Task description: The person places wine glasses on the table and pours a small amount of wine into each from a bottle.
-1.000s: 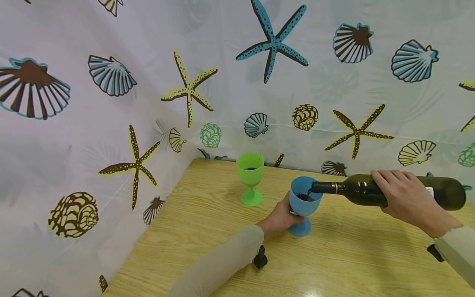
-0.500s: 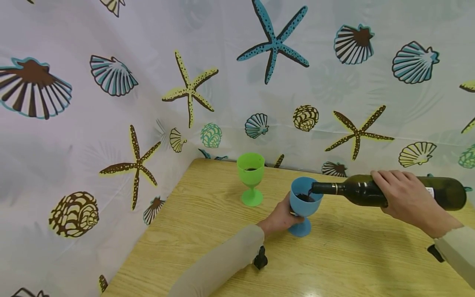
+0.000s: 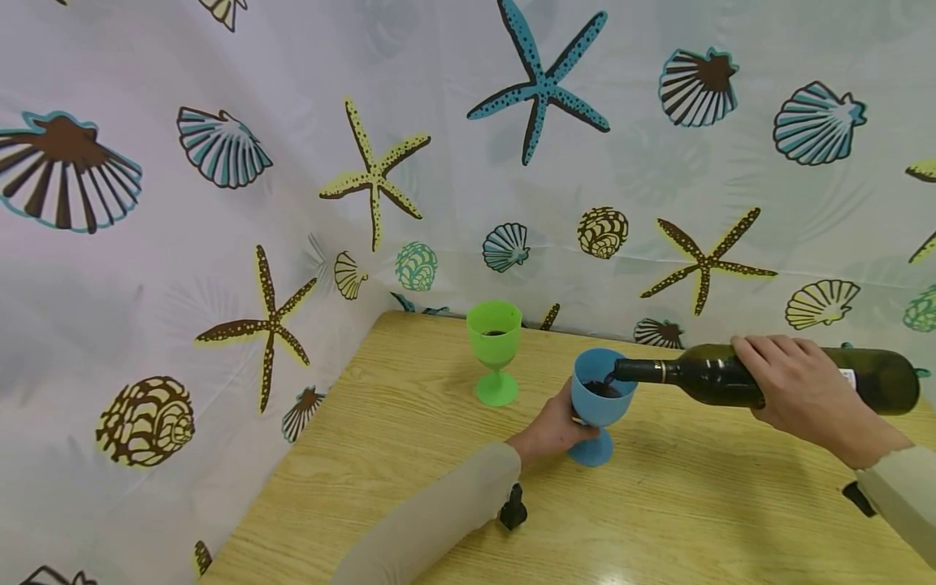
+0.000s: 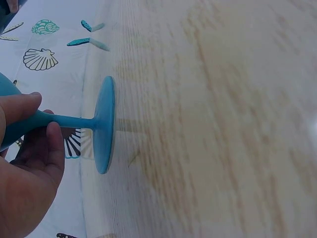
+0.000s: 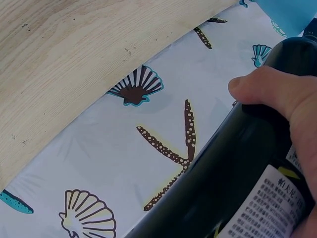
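My left hand [image 3: 547, 427] grips a blue plastic goblet [image 3: 601, 413] around the lower bowl and upper stem. Its round foot [image 4: 104, 125] is at the wooden tabletop; whether it touches, I cannot tell. Dark liquid [image 3: 601, 389] lies in the bowl. With my right hand [image 3: 808, 398] I hold a dark green wine bottle [image 3: 712, 375] by its body, nearly level, neck pointing left. The bottle's mouth is over the goblet's rim, and a thin dark stream runs from it. In the right wrist view, my thumb [image 5: 262, 89] lies across the bottle near a white printed label [image 5: 267, 210].
A green goblet [image 3: 494, 345] with some dark liquid inside stands upright behind and left of the blue one. The wooden table [image 3: 380, 479] meets a white curtain [image 3: 439, 97] with starfish and shell prints at its back and left edges.
Both hands, the goblet and the bottle stay almost where they were. Dark liquid keeps running from the bottle into the blue goblet, and its level looks slightly higher.
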